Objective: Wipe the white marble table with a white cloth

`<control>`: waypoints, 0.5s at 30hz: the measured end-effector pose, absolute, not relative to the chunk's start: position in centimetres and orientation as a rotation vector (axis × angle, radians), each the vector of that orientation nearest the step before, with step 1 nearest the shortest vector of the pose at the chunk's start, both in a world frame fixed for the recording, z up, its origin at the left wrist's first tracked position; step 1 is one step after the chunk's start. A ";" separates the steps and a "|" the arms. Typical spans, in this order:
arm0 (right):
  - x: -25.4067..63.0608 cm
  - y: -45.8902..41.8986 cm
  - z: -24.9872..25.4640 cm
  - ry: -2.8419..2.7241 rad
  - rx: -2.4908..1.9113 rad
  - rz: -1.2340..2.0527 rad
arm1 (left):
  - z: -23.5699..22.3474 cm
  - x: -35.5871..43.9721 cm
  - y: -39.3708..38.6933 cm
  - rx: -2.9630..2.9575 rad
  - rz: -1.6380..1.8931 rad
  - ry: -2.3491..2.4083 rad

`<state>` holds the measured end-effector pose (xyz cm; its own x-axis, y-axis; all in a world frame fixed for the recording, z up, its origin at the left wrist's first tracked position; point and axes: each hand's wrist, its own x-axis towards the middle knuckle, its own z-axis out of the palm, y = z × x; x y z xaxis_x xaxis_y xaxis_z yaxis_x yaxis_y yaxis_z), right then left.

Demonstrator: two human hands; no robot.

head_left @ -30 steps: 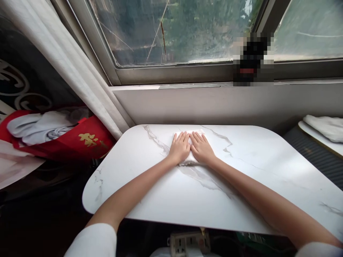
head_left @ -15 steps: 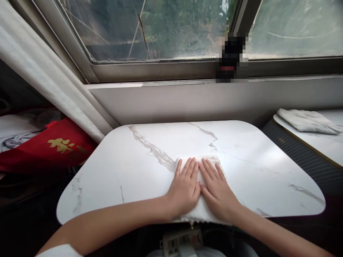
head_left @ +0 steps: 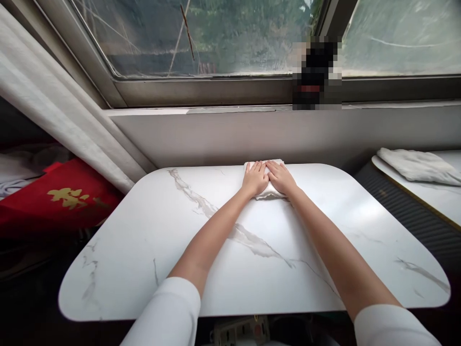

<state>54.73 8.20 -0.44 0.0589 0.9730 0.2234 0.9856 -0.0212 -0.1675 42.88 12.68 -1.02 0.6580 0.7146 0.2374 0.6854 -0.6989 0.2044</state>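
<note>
A folded white cloth (head_left: pixel 271 193) lies at the far edge of a white marble-patterned table (head_left: pixel 122 240). Flat on its left half rests my left hand (head_left: pixel 255 179), fingers stretched forward. My right hand (head_left: pixel 283 179) presses on the right half in the same way, its thumb close to the left one. Both arms reach straight out across the tabletop. Much of the cloth is covered by the hands; its front and back edges show.
Behind the table are a low wall (head_left: pixel 201 134) and a window with a metal frame (head_left: pixel 201 91). A curtain (head_left: pixel 65 105) and a red bag (head_left: pixel 54 202) are at left. On another surface at right lies a crumpled white cloth (head_left: pixel 421 166). A power strip (head_left: pixel 239 330) is below the table.
Both hands and the cloth came from mid-table back to the near edge, then slid away again to the far edge. The view shifted somewhat too.
</note>
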 end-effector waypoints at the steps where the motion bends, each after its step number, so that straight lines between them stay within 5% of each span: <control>1: 54.9 8.3 -0.5 -1.982 -2.055 -0.062 | -1.1 43.0 12.7 2.766 0.465 1.181; 15: 53.8 -1.8 -1.3 -2.163 -2.072 -0.141 | -0.9 40.4 4.2 2.832 0.444 1.020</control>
